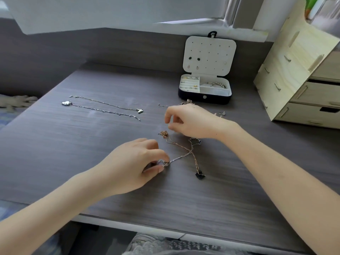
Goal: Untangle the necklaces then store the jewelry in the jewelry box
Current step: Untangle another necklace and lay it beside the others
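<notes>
Left grip [132, 161] pinches an end of the tangled necklaces [184, 153]; right grip [193, 122] hovers curled, hold unclear.

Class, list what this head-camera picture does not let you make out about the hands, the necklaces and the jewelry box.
Head view, right hand: whether its grip holds a chain; too fine to see.
Head view, tangled necklaces: how the chains wind at the crossing; too small.
Head view, jewelry box: what its small pieces are; too small.
</notes>
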`<state>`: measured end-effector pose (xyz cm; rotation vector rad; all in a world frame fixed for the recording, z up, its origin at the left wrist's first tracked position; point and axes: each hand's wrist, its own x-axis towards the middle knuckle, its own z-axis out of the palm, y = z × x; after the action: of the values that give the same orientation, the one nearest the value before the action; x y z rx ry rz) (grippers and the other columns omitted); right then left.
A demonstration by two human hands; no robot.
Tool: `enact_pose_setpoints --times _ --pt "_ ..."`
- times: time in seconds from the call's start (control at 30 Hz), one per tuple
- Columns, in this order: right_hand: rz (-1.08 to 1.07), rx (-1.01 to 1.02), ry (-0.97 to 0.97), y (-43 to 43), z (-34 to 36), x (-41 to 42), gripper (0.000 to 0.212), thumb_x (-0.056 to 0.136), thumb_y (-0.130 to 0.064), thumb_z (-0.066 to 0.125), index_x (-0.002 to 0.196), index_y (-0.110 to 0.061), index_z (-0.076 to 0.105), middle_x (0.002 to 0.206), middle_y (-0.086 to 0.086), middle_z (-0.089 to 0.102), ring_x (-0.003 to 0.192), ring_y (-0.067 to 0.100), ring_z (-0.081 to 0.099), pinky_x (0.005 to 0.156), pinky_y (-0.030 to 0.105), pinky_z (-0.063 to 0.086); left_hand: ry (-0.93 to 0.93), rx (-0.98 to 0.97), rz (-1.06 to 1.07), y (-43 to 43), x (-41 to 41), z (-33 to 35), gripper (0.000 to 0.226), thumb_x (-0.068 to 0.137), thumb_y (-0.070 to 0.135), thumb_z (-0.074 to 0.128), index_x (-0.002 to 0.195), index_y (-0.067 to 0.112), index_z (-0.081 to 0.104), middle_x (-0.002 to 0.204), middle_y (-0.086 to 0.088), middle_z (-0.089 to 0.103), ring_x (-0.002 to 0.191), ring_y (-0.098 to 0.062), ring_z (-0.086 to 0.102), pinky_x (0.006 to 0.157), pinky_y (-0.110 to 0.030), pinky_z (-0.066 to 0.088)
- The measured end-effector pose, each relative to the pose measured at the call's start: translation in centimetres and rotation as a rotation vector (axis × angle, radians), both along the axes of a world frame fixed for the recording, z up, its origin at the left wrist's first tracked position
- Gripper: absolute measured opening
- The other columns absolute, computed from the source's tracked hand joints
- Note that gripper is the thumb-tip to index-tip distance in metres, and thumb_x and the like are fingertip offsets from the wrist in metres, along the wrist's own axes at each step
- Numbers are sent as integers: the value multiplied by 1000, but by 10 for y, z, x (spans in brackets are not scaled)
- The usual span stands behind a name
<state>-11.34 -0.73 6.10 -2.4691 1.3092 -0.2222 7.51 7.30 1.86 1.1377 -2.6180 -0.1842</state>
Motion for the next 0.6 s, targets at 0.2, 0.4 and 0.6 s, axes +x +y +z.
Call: enact_pose_setpoints --times 0.2,0.4,0.6 --pt "-62 57 207 12 0 -40 10 85 -34 64 90 -26 61 82 -13 59 73 2 49 65 23 39 -12 -2 -3 -8 -2 1 18 85 41 45 87 29 58 78 12 55 70 -11 51 59 -22 37" --pt "-86 81 100 20 -7 -51 9 91 -27 59 85 -20 56 85 -8 58 80 11 52 72 25 41 95 20 78 -16 -10 6 10 85 32 55 82 25 61 82 12 54 74 -10 48 62 -17 35" --pt "-62 158 -335 44 36 -58 10 92 -9 56 83 -13 54 76 0 65 63 -3 57 59 10 41 474 415 137 -23 -30 26 33 78 36 58 108 25 64 106 16 64 100 5 57 88 -15 43"
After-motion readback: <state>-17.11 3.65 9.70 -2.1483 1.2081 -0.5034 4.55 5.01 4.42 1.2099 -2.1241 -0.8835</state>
